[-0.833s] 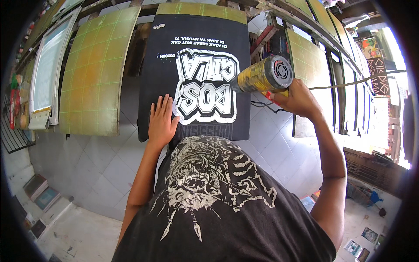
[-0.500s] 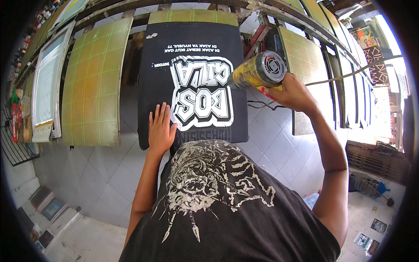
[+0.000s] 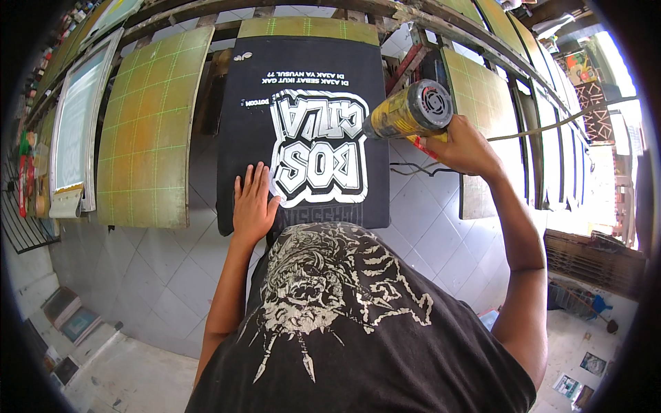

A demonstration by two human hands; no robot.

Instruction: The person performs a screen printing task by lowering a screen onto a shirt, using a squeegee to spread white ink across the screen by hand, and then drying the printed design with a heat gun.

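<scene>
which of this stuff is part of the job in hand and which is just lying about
Part of the job:
yellow heat gun, held in the right hand
black printed cloth, with the left hand resting on it
board under the cloth

Just lying about:
gridded board at the left
framed panel farther left
small flat sheets, lower right
</scene>
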